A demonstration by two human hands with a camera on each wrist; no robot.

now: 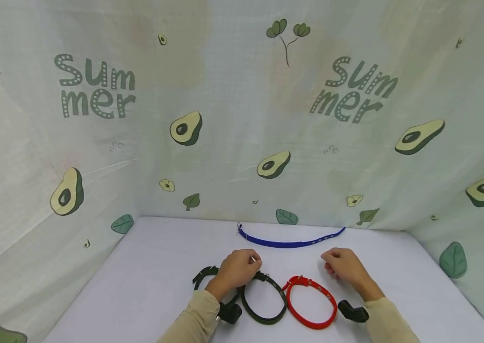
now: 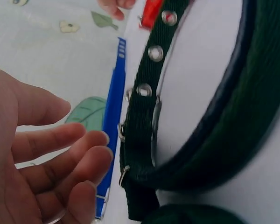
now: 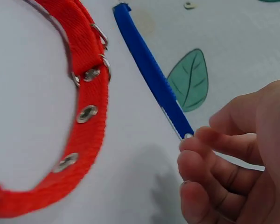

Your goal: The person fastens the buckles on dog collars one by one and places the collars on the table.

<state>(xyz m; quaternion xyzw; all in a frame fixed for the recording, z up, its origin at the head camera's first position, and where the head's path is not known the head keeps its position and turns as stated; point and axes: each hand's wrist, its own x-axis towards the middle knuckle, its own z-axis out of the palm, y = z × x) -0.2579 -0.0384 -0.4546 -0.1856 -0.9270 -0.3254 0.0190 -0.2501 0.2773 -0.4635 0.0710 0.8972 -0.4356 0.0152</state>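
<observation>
A blue collar strap (image 1: 290, 243) lies flat and unbuckled across the back of the white table (image 1: 139, 276). In front of it lie a dark green buckled collar (image 1: 264, 300) and a red buckled collar (image 1: 310, 305), side by side. My left hand (image 1: 242, 267) hovers over the dark collar's buckle end, fingers loosely bent and holding nothing; in the left wrist view the relaxed fingers (image 2: 70, 158) are beside the dark collar (image 2: 144, 116) and blue strap (image 2: 113, 107). My right hand (image 1: 342, 267) rests beyond the red collar, fingers (image 3: 219, 158) loosely curled and empty, near the blue strap (image 3: 151, 70) and red collar (image 3: 86, 116).
A second dark collar (image 1: 202, 276) lies left of my left hand, partly hidden by the wrist. Avocado-print cloth (image 1: 233, 119) walls the table at the back and both sides. Bare table surface lies to the left and right of the collars.
</observation>
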